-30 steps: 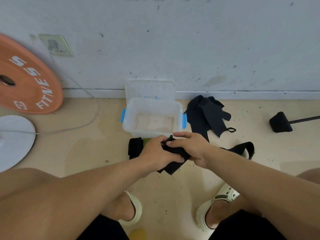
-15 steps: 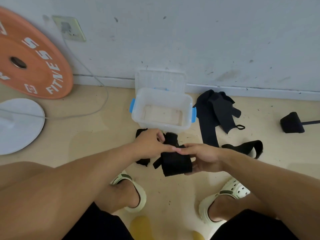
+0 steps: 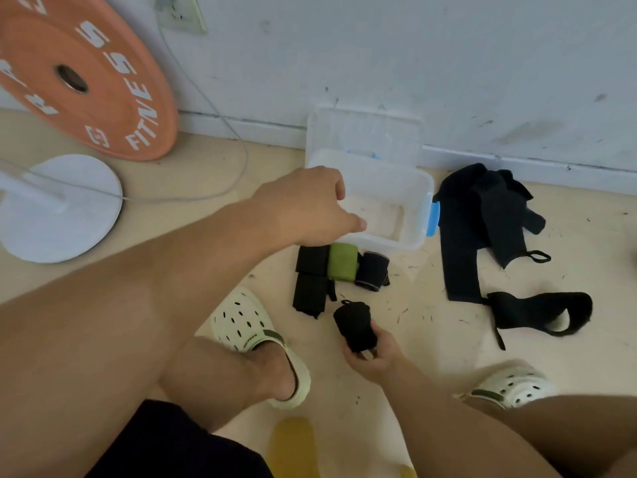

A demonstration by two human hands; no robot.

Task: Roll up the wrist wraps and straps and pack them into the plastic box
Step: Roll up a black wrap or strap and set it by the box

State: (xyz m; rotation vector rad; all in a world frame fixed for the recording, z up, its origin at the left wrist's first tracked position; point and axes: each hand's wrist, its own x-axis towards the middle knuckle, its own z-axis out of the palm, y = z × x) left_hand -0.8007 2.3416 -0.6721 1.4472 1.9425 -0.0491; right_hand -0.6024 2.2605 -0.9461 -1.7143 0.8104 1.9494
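Observation:
My right hand (image 3: 374,355) grips a rolled black wrap (image 3: 355,326) low over the floor, between my feet. My left hand (image 3: 310,208) hovers at the near left rim of the clear plastic box (image 3: 418,198), fingers loosely extended and holding nothing. The box stands open by the wall with blue latches and nothing visible inside. In front of it lie rolled wraps: two black ones (image 3: 312,281), a green one (image 3: 341,262) and a dark one (image 3: 372,270). Unrolled black wraps (image 3: 482,219) and a looped black strap (image 3: 537,313) lie to the right.
The box lid (image 3: 365,132) leans on the wall behind the box. An orange weight plate (image 3: 79,74) leans at left, beside a white round base (image 3: 58,208) and a white cable (image 3: 220,188). My feet in pale clogs (image 3: 262,343) flank the work spot.
My left hand let go of the black roll and moved up to the box rim. The right hand drew the roll down toward me. The view shifted left.

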